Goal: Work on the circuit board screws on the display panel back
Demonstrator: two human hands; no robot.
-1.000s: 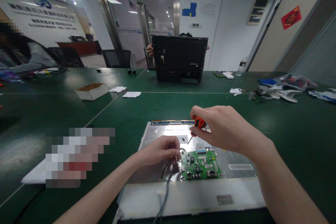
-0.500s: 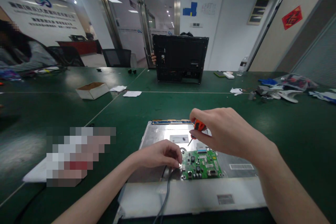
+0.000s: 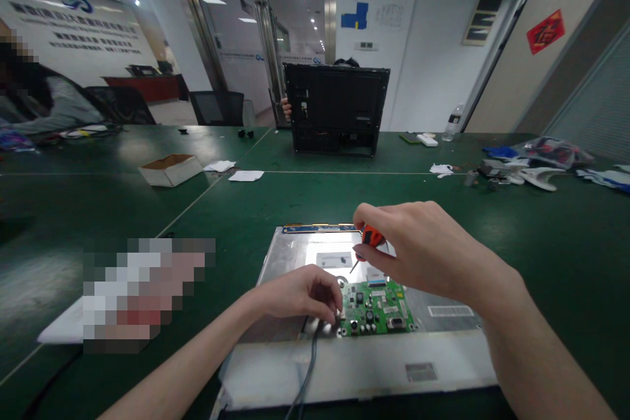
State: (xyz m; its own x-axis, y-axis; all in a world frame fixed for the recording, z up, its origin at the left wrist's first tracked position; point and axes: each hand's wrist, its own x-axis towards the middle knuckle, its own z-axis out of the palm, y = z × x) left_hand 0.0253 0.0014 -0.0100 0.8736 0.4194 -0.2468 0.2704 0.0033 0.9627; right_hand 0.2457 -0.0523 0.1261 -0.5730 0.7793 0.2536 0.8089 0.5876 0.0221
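Observation:
My right hand [image 3: 418,236] is wrapped round the orange and black handle of a small screwdriver [image 3: 373,236]. Its thin shaft slants down to the left, with the tip near the upper left corner of a green circuit board [image 3: 378,308]. Curled at the board's left edge is my left hand [image 3: 308,292]; its fingertips are pinched together, and what lies between them is hidden. A dark grey cable [image 3: 310,367] runs from beneath that hand toward me. The board sits on the back of a silver display panel [image 3: 275,374], which lies flat on the table.
Across the green table [image 3: 246,210], a person's hand [image 3: 286,108] holds a black monitor frame [image 3: 337,108] upright. An open box [image 3: 172,174] and papers [image 3: 246,176] lie to the left. At the right are a bottle [image 3: 453,123] and a plastic bag [image 3: 556,152].
The view has shifted very slightly. My left fingertips have moved a little downward along the board's edge. The right hand keeps the screwdriver in about the same place.

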